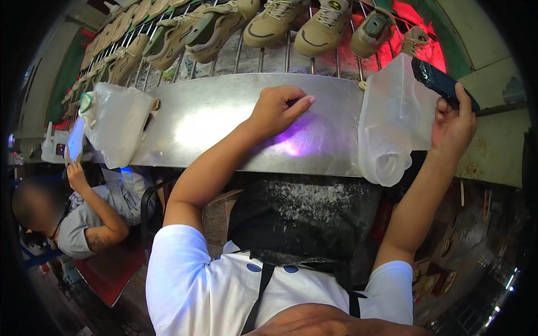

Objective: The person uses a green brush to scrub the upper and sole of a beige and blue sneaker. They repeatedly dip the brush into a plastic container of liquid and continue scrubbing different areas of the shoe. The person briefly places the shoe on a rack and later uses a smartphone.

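Observation:
My left hand (280, 109) rests on the shiny metal tabletop (213, 112), fingers loosely curled under and thumb pointing right. Nothing shows in it. Up at the right, my right hand (455, 120) grips a dark, flat, phone-like device (443, 83) by its lower end, with the device tilted. Just left of that hand stands a translucent plastic container (386, 106), lying on its side at the table's right end. Violet light falls on the metal beside my left hand.
Beige lace-up shoes (322, 31) stand in rows on a metal-rod rack (288, 59) beyond the table, under red light at the right. Another clear plastic container (115, 126) sits at the left end. A seated co-worker (92, 218) is at the left, holding a light-coloured object.

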Available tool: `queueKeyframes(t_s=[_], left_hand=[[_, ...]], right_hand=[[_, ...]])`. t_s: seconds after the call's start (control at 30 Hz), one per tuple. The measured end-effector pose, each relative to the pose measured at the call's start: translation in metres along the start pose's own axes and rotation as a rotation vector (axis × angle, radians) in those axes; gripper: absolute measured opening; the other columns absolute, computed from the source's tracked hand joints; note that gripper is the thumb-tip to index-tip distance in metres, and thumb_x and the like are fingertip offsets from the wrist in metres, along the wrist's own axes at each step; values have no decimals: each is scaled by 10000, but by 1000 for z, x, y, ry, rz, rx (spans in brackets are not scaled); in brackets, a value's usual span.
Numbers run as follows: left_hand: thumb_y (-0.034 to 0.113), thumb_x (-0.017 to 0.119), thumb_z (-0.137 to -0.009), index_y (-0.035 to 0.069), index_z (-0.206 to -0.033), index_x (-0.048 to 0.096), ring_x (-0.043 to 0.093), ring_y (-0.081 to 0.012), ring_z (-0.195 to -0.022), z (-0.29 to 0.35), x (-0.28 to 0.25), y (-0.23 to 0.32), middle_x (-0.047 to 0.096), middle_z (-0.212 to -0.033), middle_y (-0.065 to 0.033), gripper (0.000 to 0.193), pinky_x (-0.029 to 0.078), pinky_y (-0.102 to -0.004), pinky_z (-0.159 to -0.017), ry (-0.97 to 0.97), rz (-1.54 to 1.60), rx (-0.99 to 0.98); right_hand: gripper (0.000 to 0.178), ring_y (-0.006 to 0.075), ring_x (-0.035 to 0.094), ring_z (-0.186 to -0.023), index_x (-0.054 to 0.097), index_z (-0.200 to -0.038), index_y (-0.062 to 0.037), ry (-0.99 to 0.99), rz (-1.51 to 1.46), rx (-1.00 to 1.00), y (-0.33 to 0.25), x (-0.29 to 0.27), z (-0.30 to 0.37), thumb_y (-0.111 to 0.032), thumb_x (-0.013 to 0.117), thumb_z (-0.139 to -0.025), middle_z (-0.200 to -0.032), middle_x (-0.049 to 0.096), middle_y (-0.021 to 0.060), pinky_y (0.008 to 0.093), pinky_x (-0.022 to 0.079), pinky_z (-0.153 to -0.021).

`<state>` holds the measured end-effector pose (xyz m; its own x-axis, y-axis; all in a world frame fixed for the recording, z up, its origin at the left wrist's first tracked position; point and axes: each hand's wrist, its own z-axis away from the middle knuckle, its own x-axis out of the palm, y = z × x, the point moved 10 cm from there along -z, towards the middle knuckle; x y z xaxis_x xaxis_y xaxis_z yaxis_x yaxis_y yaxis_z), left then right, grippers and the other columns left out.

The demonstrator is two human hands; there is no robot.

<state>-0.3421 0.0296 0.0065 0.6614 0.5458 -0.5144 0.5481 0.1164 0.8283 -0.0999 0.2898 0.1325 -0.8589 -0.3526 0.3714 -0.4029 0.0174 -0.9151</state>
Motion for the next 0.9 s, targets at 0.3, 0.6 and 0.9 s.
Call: queueKeyframes(t_s=[0.3, 0.6, 0.9], left_hand=[[252, 755, -750, -9, -1136, 737, 723, -246, -941, -77, -286, -95, 747, -1036, -189, 466, 561, -353, -854, 868, -246, -171], [431, 939, -653, -11, -1143, 756, 712, -268, -1005, -121, -347, -238, 750, -1115, -156, 685, 544, -378, -913, -76, -614, -759], [546, 908, -644, -19, -1073, 764, 729, -319, -1072, -95, -340, -223, 749, -1135, -210, 724, 551, -414, -929, 212, -871, -803]], right_hand=[[151, 135, 570, -528, 628, -870, -48, 28, 44, -47, -7, 2, 2, -146, 734, -914, -733, 628, 33, 249, 364, -423], [167, 121, 557, -517, 626, -863, -43, 4, 69, -4, -6, -2, 4, -168, 720, -923, -726, 625, 33, 239, 360, -418], [178, 128, 588, -514, 636, -906, -30, 28, 77, -15, -3, -3, 4, -166, 750, -906, -707, 639, 42, 247, 386, -410]])
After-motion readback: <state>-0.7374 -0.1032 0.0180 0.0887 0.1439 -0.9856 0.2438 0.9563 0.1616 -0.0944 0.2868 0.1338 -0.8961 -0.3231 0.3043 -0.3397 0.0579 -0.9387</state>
